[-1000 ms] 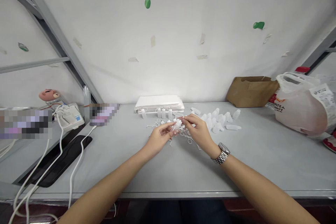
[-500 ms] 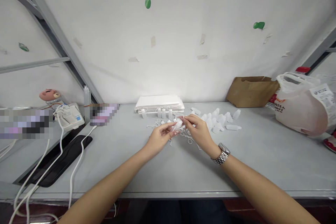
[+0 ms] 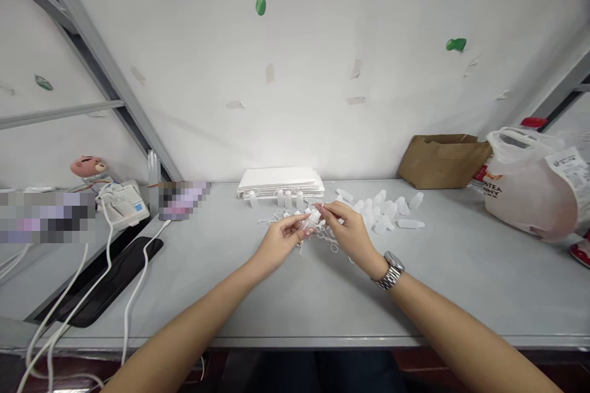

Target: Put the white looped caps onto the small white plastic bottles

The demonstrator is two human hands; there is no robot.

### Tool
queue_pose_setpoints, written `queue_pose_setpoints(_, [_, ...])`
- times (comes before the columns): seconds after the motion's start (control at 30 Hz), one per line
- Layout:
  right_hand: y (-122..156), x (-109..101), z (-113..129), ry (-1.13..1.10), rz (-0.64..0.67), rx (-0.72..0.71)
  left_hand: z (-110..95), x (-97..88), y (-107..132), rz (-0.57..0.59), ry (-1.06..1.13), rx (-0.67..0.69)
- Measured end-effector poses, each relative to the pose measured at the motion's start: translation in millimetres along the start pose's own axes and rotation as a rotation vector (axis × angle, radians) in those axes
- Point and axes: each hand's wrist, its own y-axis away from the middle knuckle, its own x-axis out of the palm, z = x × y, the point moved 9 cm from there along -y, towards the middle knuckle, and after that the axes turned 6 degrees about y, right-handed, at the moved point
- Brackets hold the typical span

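Observation:
A small translucent squeeze bottle (image 3: 312, 219) is tilted between the fingers and thumb of my left hand (image 3: 283, 239), which is closed around it. My right hand (image 3: 343, 224) pinches at the bottle's top; a small white plastic piece shows at its fingertips, partly hidden. Under and beside both hands lie loose white ring-shaped plastic pieces (image 3: 334, 247). Several small bottles (image 3: 287, 199) stand upright just beyond my left hand. To the right of my right hand lies a heap of translucent bottles (image 3: 382, 221), most of them on their sides.
A stack of white sheets or boards (image 3: 281, 179) lies against the wall. At the back right are a brown paper bag (image 3: 445, 163) and a full white plastic bag (image 3: 530, 190). A black pad (image 3: 120, 282), white cables and a white device (image 3: 126, 206) occupy the left.
Both hands stay at the bottle in nearly the same pose. The whole view has shifted very slightly; nothing else has visibly moved.

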Motion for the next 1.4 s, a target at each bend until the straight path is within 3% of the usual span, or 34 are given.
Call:
queue_pose_setpoints(0.43, [1, 0, 6, 0.025, -0.014, -0.101, 0, -3.8, -1, -0.033, -0.016, 0.012])
queue_pose_setpoints(1.07, [-1, 6, -4, -0.108, 0.059, 0.016, 4, -2.8, -2, -0.016, -0.029, -0.017])
queue_pose_setpoints(1.2, [0, 4, 1, -0.023, 0.017, -0.06, 6, -2.3, -2, -0.013, -0.002, -0.02])
queue_pose_setpoints(1.4, [6, 4, 14, 0.267, -0.053, -0.319, 6, 0.8, 0, -0.003, 0.033, -0.013])
